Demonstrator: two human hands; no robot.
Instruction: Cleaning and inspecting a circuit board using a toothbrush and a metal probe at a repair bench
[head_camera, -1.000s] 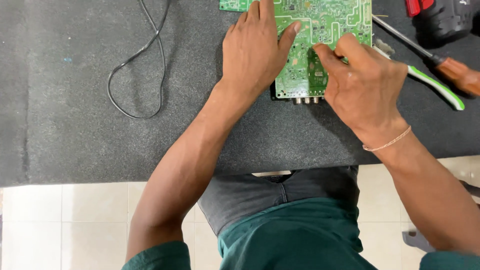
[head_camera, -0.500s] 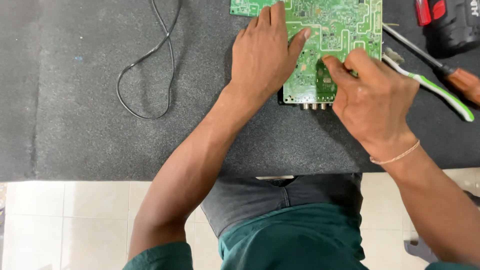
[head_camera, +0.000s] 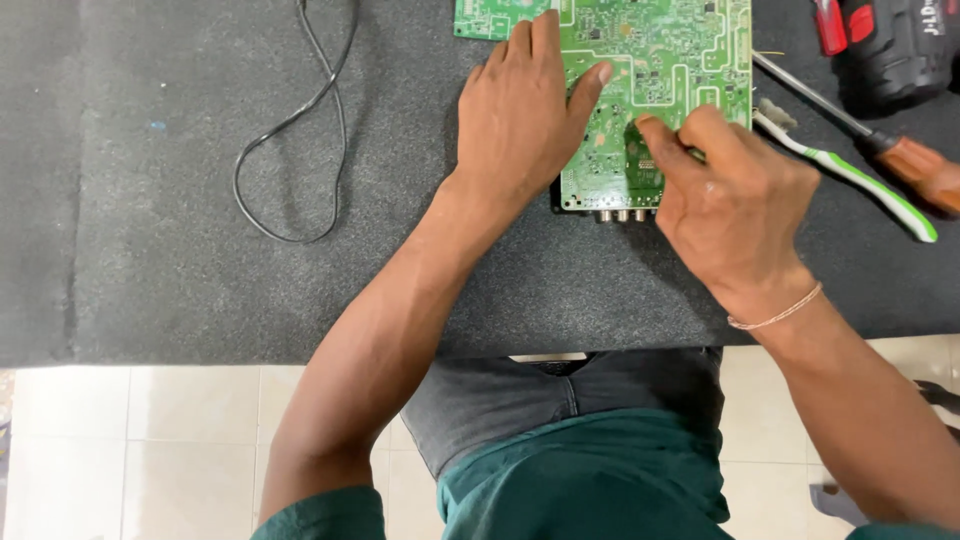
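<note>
- The green circuit board lies solder side up on the dark grey mat, its connector edge nearest the person.
- The left hand rests flat and open on it, gripping nothing; pressing evenly should stop the board sliding.
- The right hand curls over the lower corner, fingertips pinched on the board; whether they hold anything small I cannot tell.
- A gentle touch there seems wise.
- A toothbrush and a screwdriver lie just beside the board.

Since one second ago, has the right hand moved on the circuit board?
Cannot tell for sure: the right hand sits at the green circuit board's lower right corner as before; only the camera view shifted.
</note>
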